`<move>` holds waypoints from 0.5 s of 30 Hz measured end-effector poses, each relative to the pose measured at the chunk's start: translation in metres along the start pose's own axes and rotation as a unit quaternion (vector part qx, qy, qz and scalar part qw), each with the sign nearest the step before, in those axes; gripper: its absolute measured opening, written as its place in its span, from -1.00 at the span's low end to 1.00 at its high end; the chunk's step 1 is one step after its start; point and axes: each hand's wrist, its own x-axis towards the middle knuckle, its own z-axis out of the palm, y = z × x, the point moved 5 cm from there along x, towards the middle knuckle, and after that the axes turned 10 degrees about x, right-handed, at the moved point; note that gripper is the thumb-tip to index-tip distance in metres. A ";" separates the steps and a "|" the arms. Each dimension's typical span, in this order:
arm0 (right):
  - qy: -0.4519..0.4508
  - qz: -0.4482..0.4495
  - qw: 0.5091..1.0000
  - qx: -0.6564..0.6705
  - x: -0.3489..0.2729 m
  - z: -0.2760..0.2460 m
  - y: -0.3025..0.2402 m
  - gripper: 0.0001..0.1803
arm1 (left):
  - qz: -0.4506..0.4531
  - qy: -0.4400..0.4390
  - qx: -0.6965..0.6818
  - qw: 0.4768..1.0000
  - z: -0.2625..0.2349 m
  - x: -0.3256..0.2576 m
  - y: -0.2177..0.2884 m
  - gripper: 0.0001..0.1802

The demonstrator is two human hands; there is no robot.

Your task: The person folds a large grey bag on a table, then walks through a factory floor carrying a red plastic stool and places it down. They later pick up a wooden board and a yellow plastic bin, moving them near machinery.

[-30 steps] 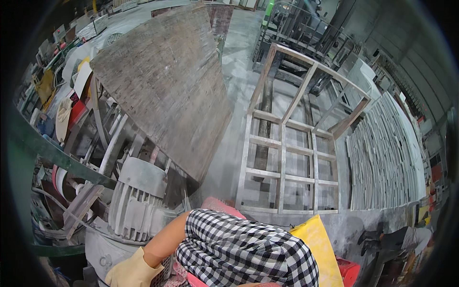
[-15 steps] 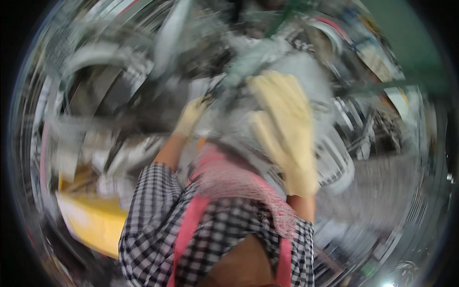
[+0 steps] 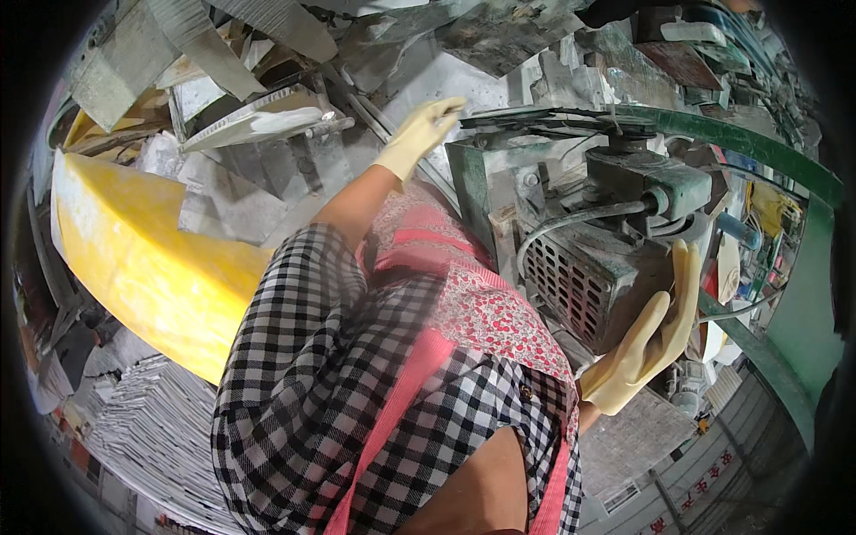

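Note:
Both hands wear cream rubber gloves. My left hand (image 3: 419,135) reaches forward with its fingers curled together, close to the near end of a thin, dark-edged flat sheet (image 3: 544,118) on the machine; whatever the fingers hold is hidden. Off to the right, my right hand (image 3: 644,337) is open, thumb and fingers apart, palm facing a dusty grey motor housing (image 3: 615,241) with a perforated grille. Nothing shows in that hand. A grey cable (image 3: 580,216) curves from the housing's top down its side.
A large yellow curved container (image 3: 152,250) stands at left. Broken grey slabs (image 3: 214,45) are piled beyond it. A green metal frame (image 3: 785,160) arcs around the right side. Stacked thin sheets (image 3: 160,437) lie lower left.
The blurred view has steadied and swung round, bringing the motor housing and green frame to the right. My right hand now shows farther right, beside the housing; my left hand is stretched farther forward.

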 end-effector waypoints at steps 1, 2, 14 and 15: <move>0.005 0.005 1.000 -0.012 -0.002 0.002 -0.003 -0.45 | 0.001 -0.044 -0.008 0.999 0.009 0.003 0.007 -0.54; 0.013 0.008 1.000 -0.018 -0.001 0.002 -0.004 -0.46 | 0.039 -0.058 -0.014 0.997 0.016 0.009 0.019 -0.50; -0.055 -0.083 0.984 -0.146 0.015 -0.020 -0.002 -0.53 | 0.065 -0.245 -0.358 0.899 0.095 0.044 0.060 -0.56; -0.061 -0.092 0.982 -0.155 0.017 -0.023 -0.002 -0.53 | 0.073 -0.216 -0.328 0.917 0.094 0.046 0.058 -0.57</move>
